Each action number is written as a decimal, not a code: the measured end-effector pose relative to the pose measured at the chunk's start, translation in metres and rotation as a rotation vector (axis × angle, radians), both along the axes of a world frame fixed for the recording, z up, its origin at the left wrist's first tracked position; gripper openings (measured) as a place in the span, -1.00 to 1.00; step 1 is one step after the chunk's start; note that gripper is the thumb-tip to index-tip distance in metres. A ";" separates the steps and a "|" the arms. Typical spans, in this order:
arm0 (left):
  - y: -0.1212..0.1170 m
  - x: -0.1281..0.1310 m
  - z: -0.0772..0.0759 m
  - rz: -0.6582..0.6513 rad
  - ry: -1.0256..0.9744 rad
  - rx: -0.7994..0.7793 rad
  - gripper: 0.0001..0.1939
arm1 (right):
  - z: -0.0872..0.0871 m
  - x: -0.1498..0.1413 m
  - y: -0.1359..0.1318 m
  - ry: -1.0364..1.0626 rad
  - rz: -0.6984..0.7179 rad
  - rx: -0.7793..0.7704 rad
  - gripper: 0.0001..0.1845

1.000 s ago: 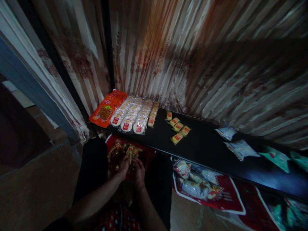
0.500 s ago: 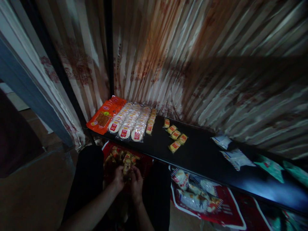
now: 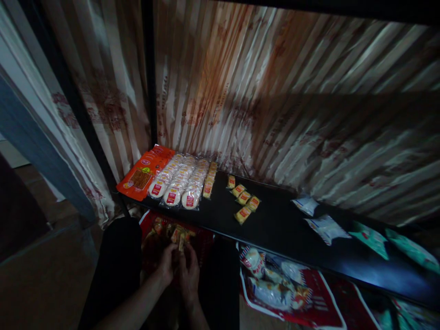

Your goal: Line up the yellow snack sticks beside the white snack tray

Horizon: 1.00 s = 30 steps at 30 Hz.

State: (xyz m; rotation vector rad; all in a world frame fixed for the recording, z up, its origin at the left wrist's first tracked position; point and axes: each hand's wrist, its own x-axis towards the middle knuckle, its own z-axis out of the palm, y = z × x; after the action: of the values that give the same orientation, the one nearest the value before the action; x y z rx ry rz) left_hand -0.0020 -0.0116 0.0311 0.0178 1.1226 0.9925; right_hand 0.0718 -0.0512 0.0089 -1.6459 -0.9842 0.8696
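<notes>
My left hand (image 3: 167,264) and my right hand (image 3: 190,273) meet low in the view, between my dark-trousered knees. Their fingers are pinched together on small yellow snack packets (image 3: 180,237) held over a red basket (image 3: 203,240) full of similar packets. Above the basket runs a black shelf (image 3: 282,224). On it lie an orange snack bag (image 3: 142,172), rows of round white cakes in clear wrap (image 3: 180,182) and several small yellow packets (image 3: 243,201).
White packets (image 3: 326,227) and green bags (image 3: 369,233) lie further right on the shelf. A red bag of wrapped snacks (image 3: 282,286) sits on the floor under it. A striped patterned curtain (image 3: 275,105) hangs behind; a dark upright post (image 3: 148,68) stands at left.
The view has tilted up, so shelf and hands sit lower in the picture. My hands stay together over the basket, working the small packets.
</notes>
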 end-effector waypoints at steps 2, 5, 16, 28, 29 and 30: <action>-0.002 0.001 0.002 -0.035 0.050 0.054 -0.97 | -0.001 0.000 -0.001 -0.004 0.000 -0.006 -0.47; -0.005 0.003 0.008 -0.067 0.163 0.177 -0.88 | -0.003 0.000 -0.002 -0.033 0.002 0.032 -0.51; -0.008 0.016 0.018 -0.114 0.479 0.274 -0.81 | -0.003 0.003 0.000 -0.146 -0.039 0.099 -0.49; -0.011 0.018 0.040 -0.138 0.543 0.367 -0.81 | -0.007 0.008 0.000 -0.141 -0.073 0.095 -0.37; -0.011 0.018 0.041 -0.129 0.525 0.365 -0.82 | -0.007 0.008 0.000 -0.140 -0.071 0.099 -0.37; -0.011 0.018 0.041 -0.123 0.515 0.363 -0.83 | -0.006 0.007 0.000 -0.138 -0.067 0.098 -0.37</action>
State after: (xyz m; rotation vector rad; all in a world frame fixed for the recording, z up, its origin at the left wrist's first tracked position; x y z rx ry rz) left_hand 0.0162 -0.0222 0.0719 0.6591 1.3691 1.0994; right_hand 0.0792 -0.0515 0.0027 -1.6622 -1.0432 0.6594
